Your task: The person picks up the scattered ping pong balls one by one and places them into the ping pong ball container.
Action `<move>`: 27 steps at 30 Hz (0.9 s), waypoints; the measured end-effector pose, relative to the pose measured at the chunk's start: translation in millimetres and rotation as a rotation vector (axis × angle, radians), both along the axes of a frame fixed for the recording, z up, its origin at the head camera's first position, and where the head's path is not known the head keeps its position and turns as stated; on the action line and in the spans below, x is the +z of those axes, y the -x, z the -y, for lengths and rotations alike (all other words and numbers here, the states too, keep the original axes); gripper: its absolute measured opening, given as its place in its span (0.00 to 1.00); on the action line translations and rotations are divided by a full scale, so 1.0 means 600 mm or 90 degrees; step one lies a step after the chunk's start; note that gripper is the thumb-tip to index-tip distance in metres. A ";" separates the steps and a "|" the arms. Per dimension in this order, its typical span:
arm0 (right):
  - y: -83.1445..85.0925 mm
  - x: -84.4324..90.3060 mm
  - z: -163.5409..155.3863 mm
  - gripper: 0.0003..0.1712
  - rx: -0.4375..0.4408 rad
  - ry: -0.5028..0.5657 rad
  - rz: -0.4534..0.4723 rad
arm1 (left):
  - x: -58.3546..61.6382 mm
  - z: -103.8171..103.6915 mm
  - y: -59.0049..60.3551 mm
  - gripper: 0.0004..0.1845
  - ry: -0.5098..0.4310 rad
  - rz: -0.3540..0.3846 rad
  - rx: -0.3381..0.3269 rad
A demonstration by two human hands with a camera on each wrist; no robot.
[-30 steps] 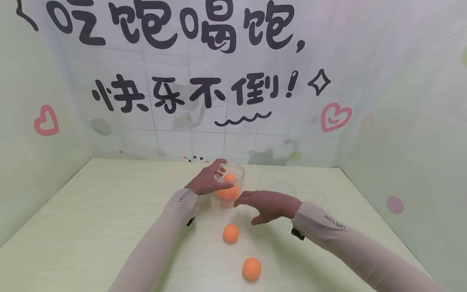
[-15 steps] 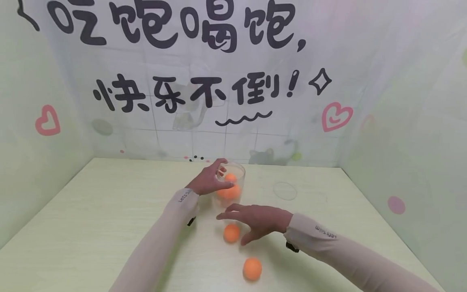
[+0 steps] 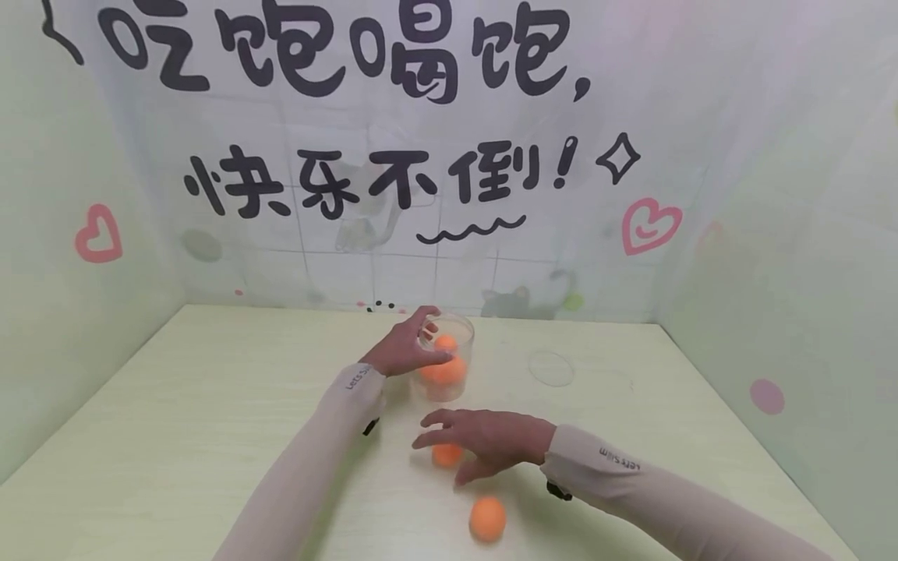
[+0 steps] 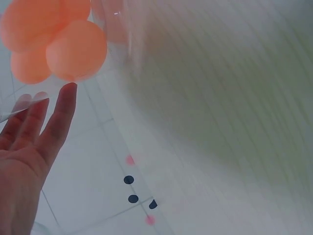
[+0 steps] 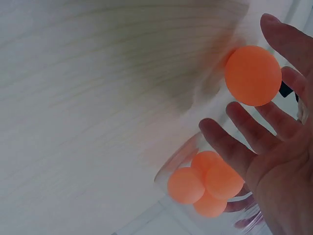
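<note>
A clear round jar (image 3: 464, 343) with several orange balls (image 3: 451, 371) in it stands towards the back of the table. My left hand (image 3: 401, 348) holds it from the left, thumb across the near side and fingers behind. My right hand (image 3: 494, 441) is over a loose orange ball (image 3: 447, 456) in front of the jar, partly hiding it. In the right wrist view, that ball (image 5: 253, 76) lies between the spread thumb and fingers, which are only slightly bent. A second loose orange ball (image 3: 487, 520) rests closer to me, below the right hand.
A thin clear ring-shaped outline (image 3: 550, 368) lies on the pale wooden table (image 3: 231, 405) to the right of the jar. Printed curtain-like walls (image 3: 337, 273) stand at the back and both sides.
My right hand has come away from the jar, moving towards me and slightly left, down over the nearer loose ball. The left hand and the jar have stayed in place.
</note>
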State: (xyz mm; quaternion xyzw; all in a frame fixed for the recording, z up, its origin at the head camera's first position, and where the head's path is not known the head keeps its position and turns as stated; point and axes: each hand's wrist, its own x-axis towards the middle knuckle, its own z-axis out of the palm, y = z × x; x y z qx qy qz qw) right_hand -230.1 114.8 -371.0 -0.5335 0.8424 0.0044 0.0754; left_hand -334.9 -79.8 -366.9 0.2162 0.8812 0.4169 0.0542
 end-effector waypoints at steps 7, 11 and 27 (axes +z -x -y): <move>0.005 0.004 -0.001 0.21 0.039 0.014 0.034 | 0.003 0.002 0.000 0.41 -0.002 -0.002 0.000; 0.006 0.001 -0.006 0.18 0.038 0.026 0.052 | 0.001 0.001 0.000 0.41 -0.004 0.004 -0.002; 0.006 -0.002 -0.012 0.18 0.030 0.032 0.040 | -0.004 0.001 0.003 0.42 -0.004 -0.001 -0.005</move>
